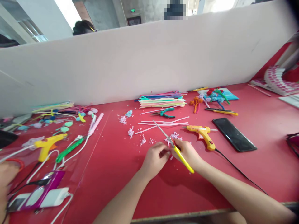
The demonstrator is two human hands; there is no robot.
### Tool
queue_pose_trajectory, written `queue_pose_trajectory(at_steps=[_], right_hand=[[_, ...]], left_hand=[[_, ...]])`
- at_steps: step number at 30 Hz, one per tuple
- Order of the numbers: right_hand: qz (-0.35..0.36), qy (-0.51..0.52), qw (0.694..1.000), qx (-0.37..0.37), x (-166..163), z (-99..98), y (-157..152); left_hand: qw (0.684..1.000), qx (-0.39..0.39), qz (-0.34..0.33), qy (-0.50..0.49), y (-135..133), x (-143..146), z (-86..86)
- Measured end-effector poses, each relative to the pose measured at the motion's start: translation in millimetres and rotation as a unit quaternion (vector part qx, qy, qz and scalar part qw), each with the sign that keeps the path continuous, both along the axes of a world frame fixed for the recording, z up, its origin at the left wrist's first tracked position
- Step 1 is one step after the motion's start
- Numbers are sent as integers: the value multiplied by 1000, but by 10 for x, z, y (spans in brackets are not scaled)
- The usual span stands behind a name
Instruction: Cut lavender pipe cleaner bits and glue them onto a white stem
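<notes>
Bare forearms reach from the bottom edge over a red table. My right hand grips yellow-handled scissors, blades pointing away and leftward. Beside it, my left hand curls inward, fingertips bunched; whether they pinch anything, I cannot tell. Pinkish clippings lie just beyond, then pale pink stems and teal-handled pliers.
</notes>
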State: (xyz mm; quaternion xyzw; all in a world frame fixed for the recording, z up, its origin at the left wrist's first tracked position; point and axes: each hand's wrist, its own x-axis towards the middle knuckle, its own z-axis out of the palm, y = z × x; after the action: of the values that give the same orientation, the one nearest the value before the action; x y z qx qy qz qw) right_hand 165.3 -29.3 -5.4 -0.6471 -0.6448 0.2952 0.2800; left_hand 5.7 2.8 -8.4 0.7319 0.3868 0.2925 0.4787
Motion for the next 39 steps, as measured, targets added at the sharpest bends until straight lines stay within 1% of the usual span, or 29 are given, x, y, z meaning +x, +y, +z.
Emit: queue_pose_trajectory(at_steps=[5,9,13,15,18,20,24,28,39], right_hand=[[3,-24,1000,3,-28,-9,18],[-3,-70,997,13,24,10,22],[-16,-131,991,25,100,25,13],[-9,-191,981,29,119,19,9],[9,-271,962,37,115,2,5],[14,-284,958,41,102,-7,2],[20,-299,953,43,79,-29,-5],[26,-309,950,45,68,-62,-6],[31,-320,946,43,71,-84,-12]], left_hand=[[999,-5,29,-20,-8,6,-15],[992,-57,82,-71,45,-21,-2],[969,-118,153,-152,135,-77,3],[954,-138,180,-198,173,-98,5],[931,-162,206,-255,208,-114,13],[918,-172,219,-283,220,-120,19],[897,-183,241,-321,233,-127,25],[887,-189,250,-339,234,-125,28],[885,-191,240,-349,226,-128,23]])
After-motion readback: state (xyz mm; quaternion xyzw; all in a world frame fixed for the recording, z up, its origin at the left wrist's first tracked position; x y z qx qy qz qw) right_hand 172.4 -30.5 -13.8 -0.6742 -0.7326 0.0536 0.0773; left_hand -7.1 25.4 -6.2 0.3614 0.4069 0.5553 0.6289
